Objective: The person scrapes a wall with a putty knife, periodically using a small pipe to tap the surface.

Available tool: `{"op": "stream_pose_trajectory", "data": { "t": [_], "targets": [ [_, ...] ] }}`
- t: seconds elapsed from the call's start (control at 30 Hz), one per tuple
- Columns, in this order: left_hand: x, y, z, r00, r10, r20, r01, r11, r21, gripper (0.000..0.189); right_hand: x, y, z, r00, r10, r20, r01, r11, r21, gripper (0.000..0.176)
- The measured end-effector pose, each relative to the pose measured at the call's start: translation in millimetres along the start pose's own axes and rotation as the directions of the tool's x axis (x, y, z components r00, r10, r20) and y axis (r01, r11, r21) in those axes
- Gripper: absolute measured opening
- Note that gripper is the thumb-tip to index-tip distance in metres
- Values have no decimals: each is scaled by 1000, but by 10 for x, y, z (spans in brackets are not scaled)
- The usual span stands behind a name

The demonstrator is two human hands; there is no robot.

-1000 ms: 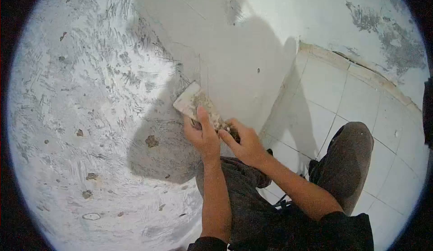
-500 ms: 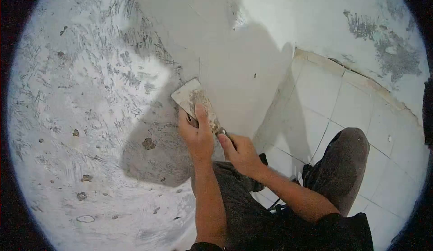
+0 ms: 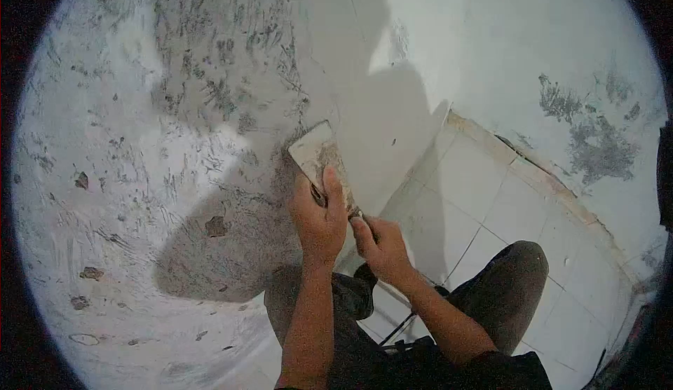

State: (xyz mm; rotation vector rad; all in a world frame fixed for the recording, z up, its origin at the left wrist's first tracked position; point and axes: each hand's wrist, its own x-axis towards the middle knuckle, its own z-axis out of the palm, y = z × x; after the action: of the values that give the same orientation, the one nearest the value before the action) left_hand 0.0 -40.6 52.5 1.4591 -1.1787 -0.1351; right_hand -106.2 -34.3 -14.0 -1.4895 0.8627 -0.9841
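Observation:
A flat, pale rectangular blade [image 3: 313, 149] smeared with grey-brown plaster lies close to the wall, at the middle of the view. My left hand [image 3: 320, 216] is closed on the tool, its thumb over the smeared face and a dark handle part showing beside the palm. My right hand [image 3: 382, 250] is closed around a dark handle [image 3: 361, 219] at the lower end, where a second tool seems to meet the first. How the two parts join is partly hidden by the fingers.
Rough, pitted wall [image 3: 203, 53] fills the left, with smoother plaster [image 3: 357, 103] beside it. White floor tiles [image 3: 477, 180] lie at the right, below another wall with grey patches [image 3: 603, 150]. My bent knees in dark trousers [image 3: 508, 285] frame the lower area.
The view has shifted. Both hands and the tool appear slightly farther right and lower, still held together. My right knee appears lower and more to the left.

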Motion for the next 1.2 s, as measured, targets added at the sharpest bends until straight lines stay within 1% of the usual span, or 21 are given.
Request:
{"op": "stream_pose_trajectory", "data": {
  "t": [0.03,0.1,0.17,0.2,0.23,0.27,0.37,0.4,0.47,0.57,0.63,0.67,0.77,0.83,0.9,0.97,1.0,1.03,1.1,1.17,1.2],
  "targets": [
    [7,3,-4,998,-26,60,24,999,32,27,29,11,-42,1000,-18,-21,17,999,-34,43],
    [5,-28,29,999,10,31,-10,1000,-14,26,22,-17,-81,1000,-20,-12,19,995,-102,44],
    [25,-2,27,996,87,-4,-87,994,-68,25,-3,-30,-9,999,-2,-44,0,999,-54,44],
    [-2,15,-29,998,54,13,-54,998,-11,26,-54,-103,14,997,77,7,-76,996,-40,46],
    [-31,36,-69,999,22,28,-23,999,48,26,-88,-126,37,998,60,2,-60,997,-45,46],
    [-60,47,-83,1000,-16,18,16,1000,8,27,-120,-127,69,997,80,22,-79,997,-25,47],
    [15,-7,-71,996,84,17,-85,992,93,27,-100,-199,35,992,116,52,-120,990,69,50],
    [74,119,-49,999,31,39,-29,998,-49,27,-60,-260,-14,996,86,37,-88,995,54,50],
    [90,171,-6,999,18,30,-17,999,-46,27,-26,-291,-74,995,88,43,-91,994,67,51],
    [103,172,-60,991,135,9,-135,991,5,27,-113,-341,42,988,150,21,-152,984,91,51],
    [32,195,-177,992,-66,109,64,998,26,34,-174,-424,71,986,155,57,-161,976,149,51],
    [10,209,-168,990,-111,86,115,993,-34,33,-174,-387,83,990,128,63,-136,982,134,50],
    [96,149,-158,993,-30,112,14,991,133,33,-136,-329,108,981,174,86,-185,974,132,48],
    [111,213,-110,990,-80,113,71,995,75,34,-99,-355,78,986,139,96,-159,956,246,46],
    [142,270,-87,995,-15,98,12,1000,29,27,-122,-370,80,987,141,76,-156,953,260,45],
    [99,239,-97,994,-24,106,18,998,60,28,-164,-396,81,987,121,102,-142,962,234,45],
    [74,270,-89,995,-36,92,33,999,33,31,-161,-350,120,997,65,46,-71,987,142,46],
    [65,281,-86,996,-48,82,47,999,9,33,-130,-315,112,997,63,36,-68,983,169,46],
    [104,176,-37,996,36,84,-43,996,80,35,-42,-260,27,1000,4,-3,-4,999,38,48],
    [110,271,7,996,-38,86,25,990,142,36,-38,-275,21,998,57,27,-60,987,148,50],
    [102,236,5,997,-12,75,3,993,114,35,-43,-264,51,1000,13,-10,-11,989,146,51]
  ]
}}
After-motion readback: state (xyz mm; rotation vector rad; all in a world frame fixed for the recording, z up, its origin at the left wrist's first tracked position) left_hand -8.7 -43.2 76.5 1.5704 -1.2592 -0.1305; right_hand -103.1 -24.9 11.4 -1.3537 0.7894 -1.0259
